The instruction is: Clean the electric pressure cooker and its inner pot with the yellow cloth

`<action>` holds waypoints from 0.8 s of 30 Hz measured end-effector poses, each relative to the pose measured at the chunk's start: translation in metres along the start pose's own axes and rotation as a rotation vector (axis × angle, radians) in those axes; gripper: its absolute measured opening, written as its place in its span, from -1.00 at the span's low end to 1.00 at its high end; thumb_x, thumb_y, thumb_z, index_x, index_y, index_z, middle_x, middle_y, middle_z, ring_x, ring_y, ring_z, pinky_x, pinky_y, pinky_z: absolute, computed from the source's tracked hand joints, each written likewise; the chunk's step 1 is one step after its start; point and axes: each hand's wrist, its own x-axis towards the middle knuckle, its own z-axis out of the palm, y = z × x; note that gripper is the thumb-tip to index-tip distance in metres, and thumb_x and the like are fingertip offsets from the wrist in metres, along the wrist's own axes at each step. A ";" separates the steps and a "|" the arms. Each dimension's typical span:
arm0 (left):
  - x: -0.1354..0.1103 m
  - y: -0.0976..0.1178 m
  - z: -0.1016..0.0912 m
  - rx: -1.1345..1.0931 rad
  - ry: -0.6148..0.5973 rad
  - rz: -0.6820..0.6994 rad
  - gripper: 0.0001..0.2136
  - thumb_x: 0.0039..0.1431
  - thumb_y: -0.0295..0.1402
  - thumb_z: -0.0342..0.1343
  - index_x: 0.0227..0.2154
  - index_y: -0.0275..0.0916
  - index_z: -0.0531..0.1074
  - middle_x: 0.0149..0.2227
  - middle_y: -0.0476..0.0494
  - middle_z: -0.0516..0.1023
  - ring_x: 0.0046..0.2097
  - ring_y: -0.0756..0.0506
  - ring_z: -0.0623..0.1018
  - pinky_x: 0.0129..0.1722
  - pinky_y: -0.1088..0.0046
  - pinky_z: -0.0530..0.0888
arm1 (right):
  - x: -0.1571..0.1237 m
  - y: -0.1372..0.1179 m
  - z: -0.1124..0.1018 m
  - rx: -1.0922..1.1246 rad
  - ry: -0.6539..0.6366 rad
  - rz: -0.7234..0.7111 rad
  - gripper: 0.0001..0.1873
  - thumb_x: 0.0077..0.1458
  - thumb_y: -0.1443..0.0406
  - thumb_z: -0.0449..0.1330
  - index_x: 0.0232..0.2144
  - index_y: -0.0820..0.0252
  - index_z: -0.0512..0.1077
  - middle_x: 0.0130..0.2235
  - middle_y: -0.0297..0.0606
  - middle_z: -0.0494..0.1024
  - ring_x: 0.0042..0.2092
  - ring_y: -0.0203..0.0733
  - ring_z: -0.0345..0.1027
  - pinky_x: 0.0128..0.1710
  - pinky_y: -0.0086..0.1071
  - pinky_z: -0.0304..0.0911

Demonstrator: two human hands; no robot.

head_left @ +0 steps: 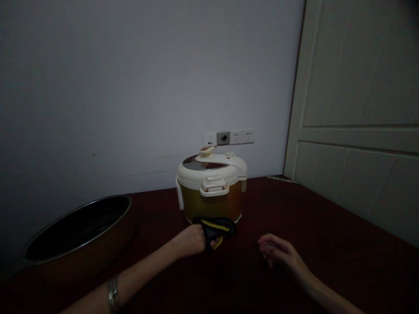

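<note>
My left hand (193, 240), with a metal bracelet on its wrist, is closed around a bunched black cloth (211, 233) with yellow trim. The folds hide most of the fingers. Just behind the cloth stands a rice cooker (212, 198) with a white lid and a gold-coloured body; the lid is down. Whether the cloth touches the cooker's base I cannot tell. To the right, my right hand (276, 250) is low over the dark red table, apart from the cloth and the cooker. Its fingers are loosely curled, with nothing seen in them.
A large pan (81, 257) with a dark inside stands at the left of the table (262, 205). White sockets (242, 137) are on the wall behind the cooker. A thin strip (282, 179) lies at the table's back right edge, near a pale panelled door (356, 174).
</note>
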 end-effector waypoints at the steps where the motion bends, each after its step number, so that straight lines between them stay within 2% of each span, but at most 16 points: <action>1: -0.004 -0.003 -0.004 -0.009 -0.037 0.019 -0.76 0.23 -0.25 -0.06 -0.13 -0.05 0.45 -0.38 0.01 0.60 -0.32 0.00 0.55 -0.24 0.53 0.42 | 0.000 -0.001 0.000 0.001 0.002 0.000 -0.73 -0.12 0.16 0.23 -0.34 0.19 0.48 -0.40 -0.26 0.45 -0.39 -0.20 0.32 -0.51 -0.41 0.20; 4: -0.005 -0.007 -0.006 0.042 -0.152 0.145 -0.73 0.26 -0.32 -0.10 -0.03 -0.03 0.38 -0.27 0.00 0.60 -0.26 0.02 0.55 -0.18 0.53 0.40 | 0.000 -0.003 0.002 0.000 0.000 0.001 -0.72 -0.12 0.15 0.24 -0.35 0.19 0.48 -0.40 -0.26 0.45 -0.39 -0.21 0.32 -0.52 -0.41 0.19; 6: 0.005 -0.005 0.000 0.104 -0.163 0.214 -0.71 0.26 -0.38 -0.10 0.00 -0.04 0.36 -0.26 -0.01 0.59 -0.26 0.02 0.54 -0.19 0.53 0.39 | 0.000 -0.005 0.002 0.009 -0.004 0.000 -0.72 -0.12 0.14 0.24 -0.35 0.19 0.48 -0.41 -0.26 0.45 -0.39 -0.21 0.31 -0.52 -0.42 0.19; 8: 0.020 0.001 0.010 0.184 -0.143 0.274 -0.71 0.25 -0.42 -0.08 -0.02 -0.09 0.37 -0.33 -0.02 0.59 -0.32 0.02 0.54 -0.24 0.52 0.38 | -0.001 -0.005 0.003 0.022 -0.007 -0.002 -0.72 -0.11 0.14 0.23 -0.35 0.19 0.48 -0.41 -0.27 0.44 -0.39 -0.22 0.31 -0.52 -0.42 0.20; 11: 0.044 0.015 0.020 0.318 -0.173 0.363 -0.77 0.21 -0.47 -0.01 -0.11 -0.20 0.42 -0.42 -0.04 0.57 -0.38 -0.02 0.52 -0.35 0.46 0.36 | -0.001 -0.004 0.003 0.022 -0.013 -0.009 -0.73 -0.09 0.16 0.22 -0.34 0.20 0.47 -0.41 -0.28 0.43 -0.38 -0.23 0.30 -0.51 -0.43 0.20; 15: 0.067 0.038 0.017 0.389 -0.195 0.380 -0.88 0.19 -0.46 0.02 -0.27 -0.30 0.45 -0.40 -0.10 0.56 -0.33 -0.07 0.52 -0.37 0.41 0.35 | 0.000 -0.004 0.002 -0.039 -0.002 -0.036 -0.73 -0.07 0.17 0.20 -0.30 0.20 0.45 -0.39 -0.26 0.43 -0.37 -0.20 0.32 -0.51 -0.42 0.22; 17: 0.073 0.051 0.013 0.344 -0.157 0.343 -0.84 0.22 -0.45 -0.02 -0.20 -0.31 0.42 -0.30 -0.16 0.56 -0.23 -0.08 0.52 -0.27 0.39 0.37 | -0.002 -0.009 0.003 -0.124 0.027 -0.108 -0.66 -0.09 0.21 0.20 -0.21 0.19 0.44 -0.28 -0.19 0.47 -0.26 -0.12 0.36 -0.40 -0.35 0.30; 18: 0.075 0.059 0.012 0.288 -0.131 0.298 -0.81 0.22 -0.45 -0.03 -0.13 -0.30 0.39 -0.24 -0.17 0.55 -0.18 -0.09 0.52 -0.23 0.39 0.38 | -0.003 -0.014 0.003 -0.184 0.044 -0.169 -0.60 -0.10 0.24 0.22 -0.14 0.17 0.43 -0.17 -0.15 0.47 -0.15 -0.07 0.36 -0.28 -0.29 0.33; 19: 0.077 0.067 0.011 0.206 -0.107 0.232 -0.77 0.23 -0.46 -0.05 -0.07 -0.29 0.36 -0.19 -0.18 0.54 -0.14 -0.09 0.51 -0.19 0.39 0.39 | -0.005 -0.019 0.004 -0.248 0.052 -0.235 -0.52 -0.12 0.27 0.23 -0.06 0.14 0.39 -0.04 -0.12 0.43 -0.02 -0.02 0.31 -0.12 -0.23 0.30; 21: 0.079 0.085 0.011 -0.025 -0.067 0.069 -0.71 0.24 -0.48 -0.10 0.00 -0.25 0.31 -0.13 -0.16 0.52 -0.12 -0.07 0.50 -0.17 0.43 0.41 | -0.010 -0.030 0.006 -0.353 0.009 -0.318 -0.36 -0.12 0.31 0.25 0.08 0.10 0.30 0.16 -0.12 0.27 0.18 0.02 0.13 0.12 -0.15 0.11; 22: 0.080 0.094 0.012 -0.159 -0.034 -0.011 -0.70 0.24 -0.49 -0.12 0.01 -0.25 0.31 -0.13 -0.15 0.52 -0.13 -0.05 0.50 -0.17 0.44 0.42 | -0.012 -0.034 0.008 -0.378 -0.033 -0.315 -0.31 -0.11 0.31 0.25 0.13 0.09 0.24 0.21 -0.12 0.21 0.21 0.01 0.07 0.17 -0.14 0.05; 24: 0.082 0.110 0.013 -0.414 0.069 -0.158 -0.70 0.26 -0.48 -0.16 -0.03 -0.25 0.35 -0.14 -0.16 0.52 -0.14 -0.05 0.51 -0.14 0.43 0.44 | -0.015 -0.039 0.009 -0.369 -0.092 -0.245 -0.23 -0.07 0.28 0.25 0.20 0.12 0.13 0.21 -0.09 0.22 0.19 -0.02 0.13 0.17 -0.14 0.07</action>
